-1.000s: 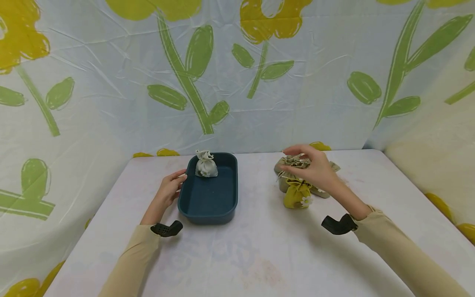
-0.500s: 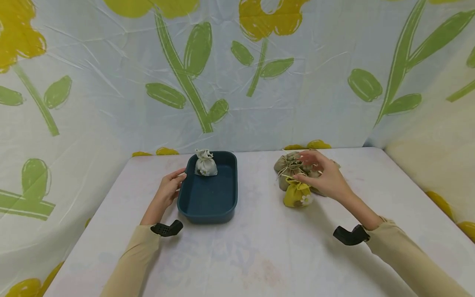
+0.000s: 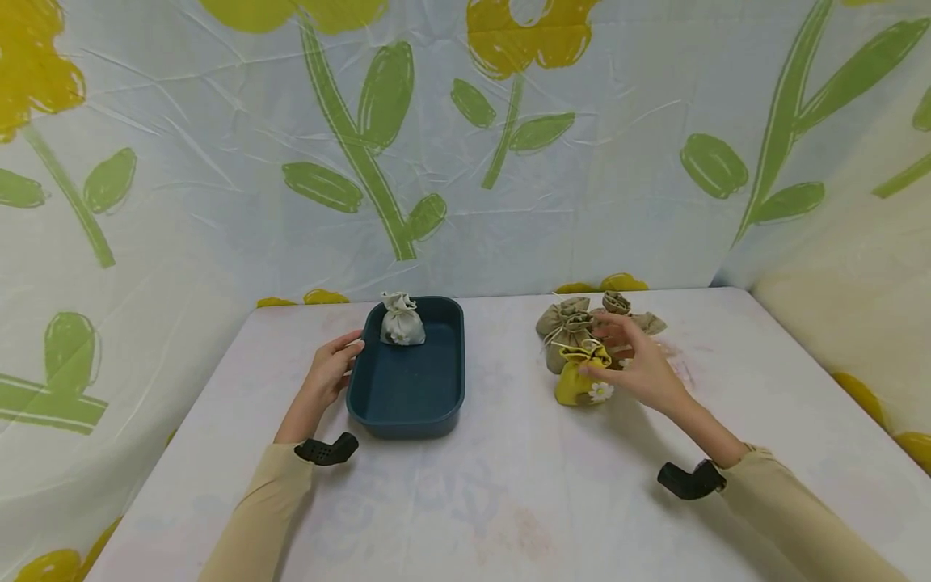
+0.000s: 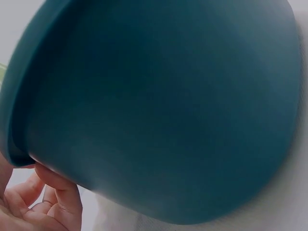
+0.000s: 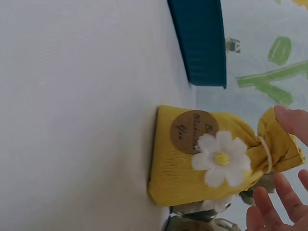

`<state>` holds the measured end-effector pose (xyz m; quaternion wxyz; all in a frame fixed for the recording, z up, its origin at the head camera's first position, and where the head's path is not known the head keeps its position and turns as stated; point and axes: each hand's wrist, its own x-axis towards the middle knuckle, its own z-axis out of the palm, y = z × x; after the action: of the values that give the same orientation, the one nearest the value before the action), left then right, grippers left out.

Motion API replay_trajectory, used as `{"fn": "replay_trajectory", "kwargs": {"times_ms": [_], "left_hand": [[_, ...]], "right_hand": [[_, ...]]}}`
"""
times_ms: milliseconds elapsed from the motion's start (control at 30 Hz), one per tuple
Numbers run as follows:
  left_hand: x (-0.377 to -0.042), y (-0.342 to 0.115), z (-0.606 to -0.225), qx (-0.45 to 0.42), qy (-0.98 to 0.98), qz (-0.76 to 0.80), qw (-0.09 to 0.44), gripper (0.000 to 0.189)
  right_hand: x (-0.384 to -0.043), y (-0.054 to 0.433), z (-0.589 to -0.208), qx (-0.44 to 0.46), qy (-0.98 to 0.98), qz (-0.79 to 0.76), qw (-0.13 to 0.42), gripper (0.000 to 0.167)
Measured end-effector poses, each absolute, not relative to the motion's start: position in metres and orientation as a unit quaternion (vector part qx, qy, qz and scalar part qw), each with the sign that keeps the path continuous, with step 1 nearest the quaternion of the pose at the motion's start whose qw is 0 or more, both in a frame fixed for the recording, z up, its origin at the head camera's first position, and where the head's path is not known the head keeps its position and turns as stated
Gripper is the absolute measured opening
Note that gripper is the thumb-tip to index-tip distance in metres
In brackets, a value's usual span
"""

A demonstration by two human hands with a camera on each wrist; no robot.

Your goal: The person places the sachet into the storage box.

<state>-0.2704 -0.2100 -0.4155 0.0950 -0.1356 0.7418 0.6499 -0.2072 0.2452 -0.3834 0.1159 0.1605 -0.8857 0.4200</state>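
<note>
My left hand (image 3: 330, 370) holds the left rim of a deep blue tub (image 3: 407, 396), its curled fingers (image 4: 60, 187) under the lip in the left wrist view. Inside the tub, a white drawstring pouch (image 3: 402, 323) stands at the back left. On the right, my right hand (image 3: 640, 368) is at the neck of a yellow drawstring pouch (image 5: 192, 168) standing on the table. Thumb (image 5: 292, 122) and fingers lie on opposite sides of the gathered top, the fingers still spread. The pouch bears a white flower and a round brown label.
Several greenish-beige drawstring pouches (image 3: 563, 323) cluster behind the yellow one, partly hidden by the right hand. The table (image 3: 465, 501) has a pale cloth. Right behind its back edge hangs a flower-printed sheet (image 3: 538, 234).
My right hand has moved from above the pouches to the right and down, to the yellow pouch's neck. The left hand and the tub stay in place.
</note>
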Motion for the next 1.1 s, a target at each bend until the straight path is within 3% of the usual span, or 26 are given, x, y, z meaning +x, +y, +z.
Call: {"fn": "replay_trajectory", "kwargs": {"times_ms": [400, 1100], "left_hand": [[-0.268, -0.209, -0.416, -0.127, 0.743, 0.651, 0.085, 0.046], [-0.267, -0.209, -0.416, -0.123, 0.752, 0.643, 0.076, 0.045]], "right_hand": [[-0.214, 0.251, -0.401, 0.181, -0.874, 0.442, 0.085, 0.082], [-0.215, 0.251, -0.406, 0.213, -0.877, 0.415, 0.114, 0.042]]}}
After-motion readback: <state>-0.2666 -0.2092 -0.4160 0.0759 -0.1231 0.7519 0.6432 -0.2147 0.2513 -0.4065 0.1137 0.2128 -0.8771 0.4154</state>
